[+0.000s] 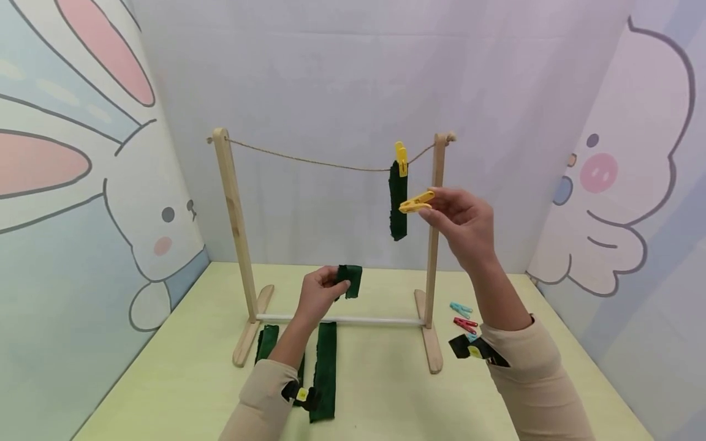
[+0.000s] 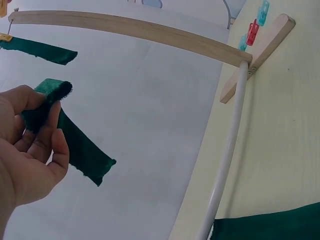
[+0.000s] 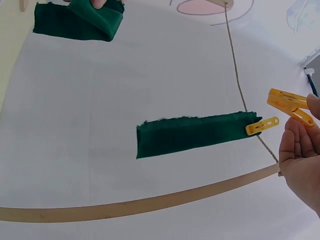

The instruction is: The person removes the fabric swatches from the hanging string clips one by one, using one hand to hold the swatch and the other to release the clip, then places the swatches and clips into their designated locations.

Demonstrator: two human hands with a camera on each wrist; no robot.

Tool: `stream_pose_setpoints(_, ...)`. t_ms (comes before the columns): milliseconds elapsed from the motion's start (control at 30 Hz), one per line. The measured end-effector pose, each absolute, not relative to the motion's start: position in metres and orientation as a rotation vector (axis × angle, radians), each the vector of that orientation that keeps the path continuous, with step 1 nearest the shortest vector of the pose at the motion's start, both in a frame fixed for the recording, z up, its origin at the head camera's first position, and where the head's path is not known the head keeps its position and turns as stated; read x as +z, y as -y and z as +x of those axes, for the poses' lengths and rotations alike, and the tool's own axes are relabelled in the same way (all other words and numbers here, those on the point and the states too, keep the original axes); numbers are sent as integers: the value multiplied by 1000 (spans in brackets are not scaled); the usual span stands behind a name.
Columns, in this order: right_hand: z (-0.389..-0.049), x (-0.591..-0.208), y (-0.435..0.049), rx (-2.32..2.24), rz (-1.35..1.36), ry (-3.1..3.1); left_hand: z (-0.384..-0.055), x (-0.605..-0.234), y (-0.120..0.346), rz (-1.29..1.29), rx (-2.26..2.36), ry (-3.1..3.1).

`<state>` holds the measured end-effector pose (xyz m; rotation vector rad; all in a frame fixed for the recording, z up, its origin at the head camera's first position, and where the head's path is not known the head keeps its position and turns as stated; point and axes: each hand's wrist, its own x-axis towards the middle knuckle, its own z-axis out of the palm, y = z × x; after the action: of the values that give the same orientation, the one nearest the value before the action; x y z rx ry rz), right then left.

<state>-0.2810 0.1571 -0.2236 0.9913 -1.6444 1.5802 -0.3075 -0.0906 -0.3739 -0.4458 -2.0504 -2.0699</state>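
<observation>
My left hand (image 1: 318,297) pinches a dark green fabric strip (image 1: 354,280) near its folded top, in front of the rack and below the rope. In the left wrist view the strip's lower end (image 2: 86,155) hangs free. My right hand (image 1: 466,223) holds a yellow clothespin (image 1: 417,202) between thumb and fingers, beside the right post. Just left of it, another green strip (image 1: 398,205) hangs from the rope (image 1: 309,160), fixed by a second yellow clothespin (image 1: 401,159). The right wrist view shows the held clothespin (image 3: 290,104) apart from the hanging strip (image 3: 195,134).
The wooden rack has a left post (image 1: 236,226), a right post (image 1: 434,257) and a white crossbar (image 1: 353,320). More green strips (image 1: 326,373) lie on the table at the front left. Blue and red clothespins (image 1: 465,324) lie right of the rack. Cartoon-printed walls surround the table.
</observation>
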Motion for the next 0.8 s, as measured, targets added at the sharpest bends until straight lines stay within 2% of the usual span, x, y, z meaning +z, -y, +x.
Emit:
stream_pose_setpoints(500, -278, -268, -181, 1736, 756, 1744, -298, -404, 95, -472, -2097, 2126)
stream_pose_setpoints(800, -270, -289, -196, 1830, 707, 1688, -274, -399, 92, -494, -2142, 2156)
